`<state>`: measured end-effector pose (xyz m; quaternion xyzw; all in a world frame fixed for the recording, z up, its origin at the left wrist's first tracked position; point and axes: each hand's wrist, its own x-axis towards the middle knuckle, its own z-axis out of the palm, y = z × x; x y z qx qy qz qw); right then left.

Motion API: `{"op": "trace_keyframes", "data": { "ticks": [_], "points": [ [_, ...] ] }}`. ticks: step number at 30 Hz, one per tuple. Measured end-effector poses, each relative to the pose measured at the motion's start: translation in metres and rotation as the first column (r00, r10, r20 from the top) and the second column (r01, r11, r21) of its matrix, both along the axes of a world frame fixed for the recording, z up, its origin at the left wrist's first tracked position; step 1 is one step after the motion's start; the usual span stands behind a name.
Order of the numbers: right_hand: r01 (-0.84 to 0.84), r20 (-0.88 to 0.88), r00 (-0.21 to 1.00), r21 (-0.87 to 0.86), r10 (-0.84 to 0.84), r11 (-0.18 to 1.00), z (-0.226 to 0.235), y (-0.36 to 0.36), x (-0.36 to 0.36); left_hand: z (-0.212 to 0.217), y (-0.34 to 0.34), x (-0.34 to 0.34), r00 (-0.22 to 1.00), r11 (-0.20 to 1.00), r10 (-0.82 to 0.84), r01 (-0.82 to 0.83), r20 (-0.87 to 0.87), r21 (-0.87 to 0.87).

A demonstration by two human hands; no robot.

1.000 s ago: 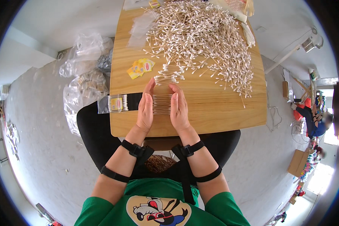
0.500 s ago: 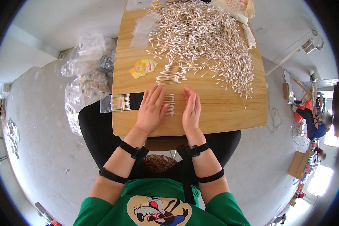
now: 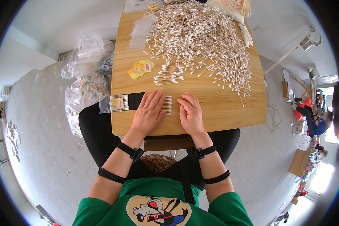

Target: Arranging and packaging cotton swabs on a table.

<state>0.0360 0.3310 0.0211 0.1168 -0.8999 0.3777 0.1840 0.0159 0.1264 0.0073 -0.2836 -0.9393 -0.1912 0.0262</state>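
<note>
My left hand (image 3: 148,115) lies flat, fingers stretched out together, over a neat row of cotton swabs (image 3: 167,105) and the right end of a black strip (image 3: 136,101). The swab tips stick out to the right of that hand; the rest of the row is hidden under it. My right hand (image 3: 192,115) is just right of the row, fingers half bent and thumb apart, with nothing seen in it. At the strip's left end is a clear bag of swabs with a yellow card (image 3: 119,103). A small bunch of swabs (image 3: 168,74) lies beyond my hands.
A large heap of loose cotton swabs (image 3: 203,37) covers the far part of the wooden table (image 3: 229,113). Yellow cards (image 3: 141,69) and clear empty bags (image 3: 141,32) lie at the left. Filled plastic bags (image 3: 88,88) stand on the floor beyond the left edge.
My right hand has turned from an edge-on pose and bent its fingers, staying right of the row. My left hand remains flat on the swabs, barely shifted.
</note>
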Motion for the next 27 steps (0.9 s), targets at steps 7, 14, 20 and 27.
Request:
{"op": "trace_keyframes", "data": {
  "ticks": [7,14,20,27],
  "points": [
    [-0.071,0.059,0.996,-0.051,0.074,0.996,0.003,-0.008,0.024,-0.002,0.003,-0.001,0.998,0.993,0.061,-0.063,-0.028,-0.102],
    [-0.038,0.063,0.997,-0.03,0.04,0.999,0.003,-0.011,0.024,-0.001,0.003,-0.001,0.999,0.998,0.047,-0.047,-0.006,-0.052],
    [-0.067,0.059,0.996,-0.01,0.068,0.998,0.002,-0.01,0.024,-0.002,0.003,-0.001,0.999,0.998,0.046,-0.046,-0.006,-0.048],
    [-0.007,0.057,0.998,0.001,0.007,1.0,0.002,-0.015,0.022,-0.001,0.003,-0.001,0.999,0.996,0.05,-0.049,0.009,-0.071]
  ]
}}
